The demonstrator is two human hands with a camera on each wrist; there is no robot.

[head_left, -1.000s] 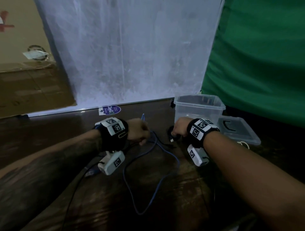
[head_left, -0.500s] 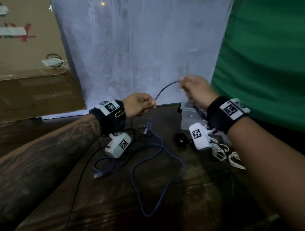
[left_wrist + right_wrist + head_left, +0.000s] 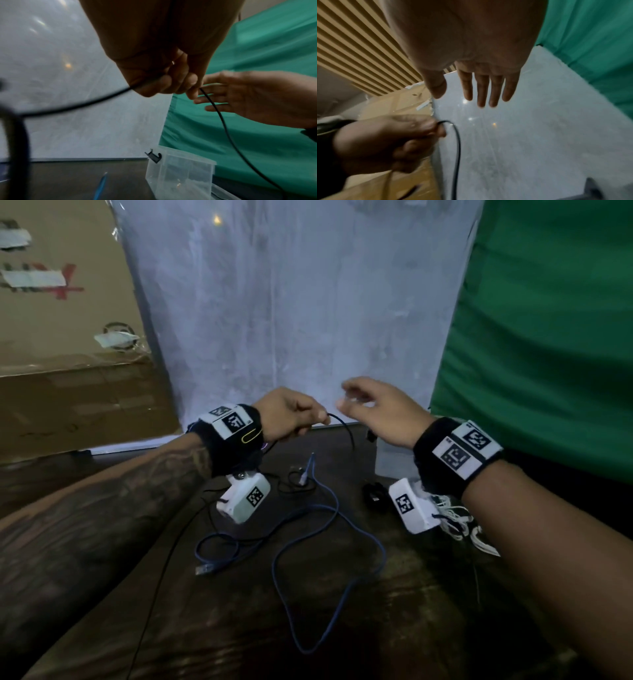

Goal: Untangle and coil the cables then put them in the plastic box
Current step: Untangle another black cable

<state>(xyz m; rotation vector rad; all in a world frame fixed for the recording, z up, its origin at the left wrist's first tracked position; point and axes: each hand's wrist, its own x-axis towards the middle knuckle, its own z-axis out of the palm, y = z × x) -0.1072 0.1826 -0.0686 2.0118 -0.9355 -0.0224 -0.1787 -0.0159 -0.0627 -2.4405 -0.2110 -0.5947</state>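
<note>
My left hand is raised above the dark table and grips a thin black cable, which arcs down from my fingertips. From the left wrist the black cable drops past the clear plastic box. My right hand hovers just right of the left one, fingers straight and spread, holding nothing. A blue cable lies in loose loops on the table below both hands. The plastic box is mostly hidden behind my right wrist in the head view.
A white cable bundle lies on the table under my right wrist, beside a small black object. A white panel stands at the table's back, a cardboard box to its left and green cloth to its right.
Both hands rose from the table with the black cable stretched between them. My right hand has since let go and opened, and the cable now hangs from the left hand alone.
</note>
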